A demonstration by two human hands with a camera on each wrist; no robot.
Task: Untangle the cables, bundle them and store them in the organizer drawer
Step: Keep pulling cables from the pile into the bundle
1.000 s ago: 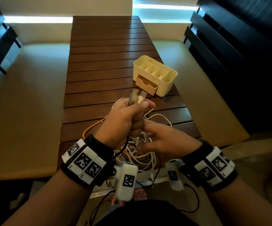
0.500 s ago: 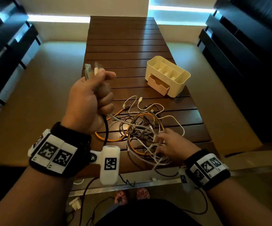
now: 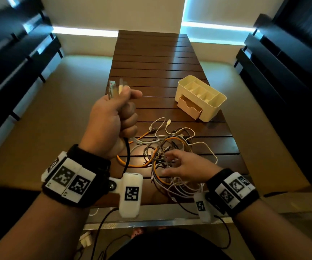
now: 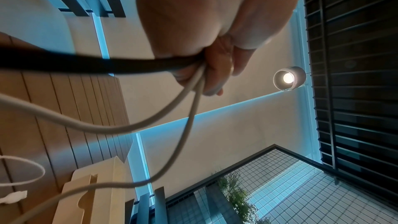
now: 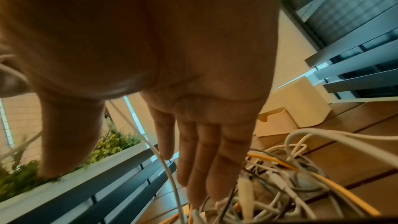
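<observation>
Head view: left hand (image 3: 112, 121) fisted on plug ends (image 3: 116, 89), raised over table's (image 3: 151, 59) left edge; right hand (image 3: 186, 166) fingers spread, touching cable tangle (image 3: 170, 147) nr near edge, gripping nothing; cables light, limp, snag-prone; best taken at plugs.

Home patio: slatted wooden table (image 3: 157, 59), planter greenery (image 5: 112, 144), louvred screens (image 5: 355, 67).

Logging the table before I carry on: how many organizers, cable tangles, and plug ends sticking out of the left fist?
organizer: 1
cable tangle: 1
plug ends gripped in the left hand: 2
Total: 4
</observation>
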